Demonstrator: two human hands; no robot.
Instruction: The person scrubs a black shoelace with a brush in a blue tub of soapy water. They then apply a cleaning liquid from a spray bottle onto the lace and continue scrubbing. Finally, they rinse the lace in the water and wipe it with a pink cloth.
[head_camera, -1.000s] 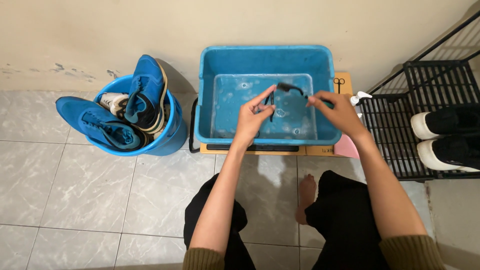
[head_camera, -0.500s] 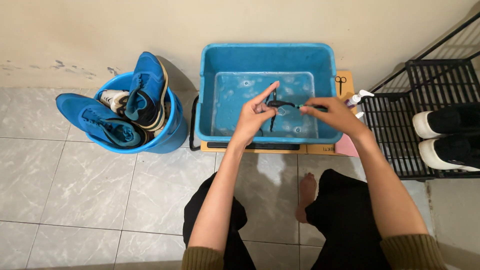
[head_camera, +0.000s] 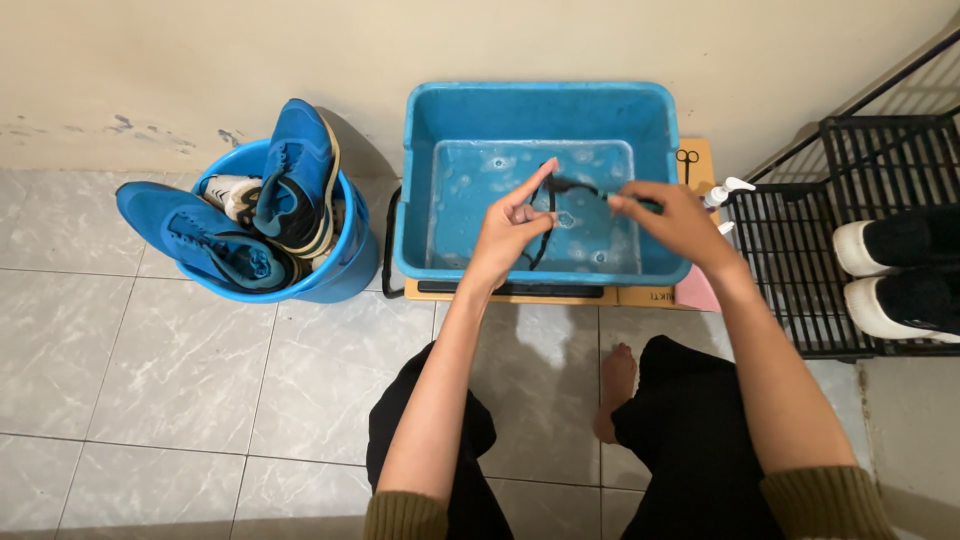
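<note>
A person crouches on a grey tiled floor (head_camera: 150, 370) with both hands over a blue plastic tub (head_camera: 540, 110) of soapy water that stands against a cream wall. The left hand (head_camera: 512, 228) has thumb and fingers pinched on a dark shoelace (head_camera: 548, 205), the index finger pointing up, while a loop of the lace hangs down toward the water. The right hand (head_camera: 672, 215) is closed on the other end of the same lace, so that it stretches between the two hands just above the water. The tub rests on a flat piece of cardboard (head_camera: 700, 160), where a small pair of scissors (head_camera: 686, 158) lies beside the tub's far right corner. To the left of the tub, just beside it, a round blue bucket (head_camera: 340, 270) is packed with blue sneakers (head_camera: 290, 185), toes and heels sticking out above the rim. On the right stands a black wire shoe rack (head_camera: 800, 250) carrying a pair of black shoes with white soles (head_camera: 900, 270); a white pump bottle (head_camera: 722, 192) sits between rack and tub. One bare foot (head_camera: 615, 385) shows between the person's black-clad knees.
</note>
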